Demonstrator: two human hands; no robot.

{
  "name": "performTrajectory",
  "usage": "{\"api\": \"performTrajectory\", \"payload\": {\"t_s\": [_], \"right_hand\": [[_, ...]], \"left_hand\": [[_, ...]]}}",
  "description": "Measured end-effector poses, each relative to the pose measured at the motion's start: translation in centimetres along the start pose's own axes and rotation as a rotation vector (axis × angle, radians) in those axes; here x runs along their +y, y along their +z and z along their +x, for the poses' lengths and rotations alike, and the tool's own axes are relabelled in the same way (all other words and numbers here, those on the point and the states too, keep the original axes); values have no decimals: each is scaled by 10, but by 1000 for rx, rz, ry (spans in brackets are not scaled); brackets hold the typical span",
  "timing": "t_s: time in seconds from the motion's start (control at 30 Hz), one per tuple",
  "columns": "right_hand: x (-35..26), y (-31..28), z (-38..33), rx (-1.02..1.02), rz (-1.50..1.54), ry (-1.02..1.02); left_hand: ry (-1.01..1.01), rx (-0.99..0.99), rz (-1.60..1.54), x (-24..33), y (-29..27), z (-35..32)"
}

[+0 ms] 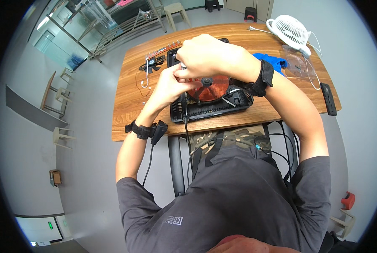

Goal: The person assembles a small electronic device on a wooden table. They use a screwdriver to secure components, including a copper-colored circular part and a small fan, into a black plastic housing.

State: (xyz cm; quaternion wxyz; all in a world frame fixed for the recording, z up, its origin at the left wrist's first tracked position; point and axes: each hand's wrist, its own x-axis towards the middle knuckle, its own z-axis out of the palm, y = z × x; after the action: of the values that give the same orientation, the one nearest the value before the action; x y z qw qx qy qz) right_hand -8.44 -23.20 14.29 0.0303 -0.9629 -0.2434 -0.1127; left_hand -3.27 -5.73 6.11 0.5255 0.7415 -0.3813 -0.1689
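An opened induction cooker, its black housing (213, 113) lying on the table, shows a round copper coil (216, 89) with a dark hub. Over the coil's left side my two hands meet. My right hand (207, 55) is closed, knuckles up, around something mostly hidden; a small shiny metal bit shows below its fingers. Directly beneath, my left hand (170, 86) has its fingers pinched at that spot, its thumb reaching along the coil's edge. What the left fingers grip is hidden. A black cord (186, 126) leaves the housing's near left side.
On the wooden table (129, 105), a red bit rack (163, 49) and a small black fan (152, 62) with wires lie left. Rightward are a blue cloth (272, 61), a clear plastic tray (298, 61), a white fan (290, 31) and a dark bar (328, 99).
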Motion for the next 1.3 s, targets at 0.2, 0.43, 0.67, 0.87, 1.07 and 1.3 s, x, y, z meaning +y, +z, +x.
{"api": "performTrajectory", "payload": {"t_s": [0.2, 0.43, 0.67, 0.87, 1.07, 1.3], "right_hand": [[12, 8, -4, 145, 110, -155], [10, 9, 1, 96, 95, -138], [4, 8, 1, 82, 32, -98], [11, 4, -6, 58, 81, -139], [-3, 1, 4, 39, -37, -129], [9, 5, -5, 109, 98, -154]], "left_hand": [[10, -20, -100, 2, -5, -3], [-32, -125, 92, -15, -15, 5], [49, -26, -21, -8, -6, 2], [-106, -102, -20, -3, -12, 4], [-30, -70, -17, -3, -4, 0], [-124, -54, 123, 8, -6, 2]]}}
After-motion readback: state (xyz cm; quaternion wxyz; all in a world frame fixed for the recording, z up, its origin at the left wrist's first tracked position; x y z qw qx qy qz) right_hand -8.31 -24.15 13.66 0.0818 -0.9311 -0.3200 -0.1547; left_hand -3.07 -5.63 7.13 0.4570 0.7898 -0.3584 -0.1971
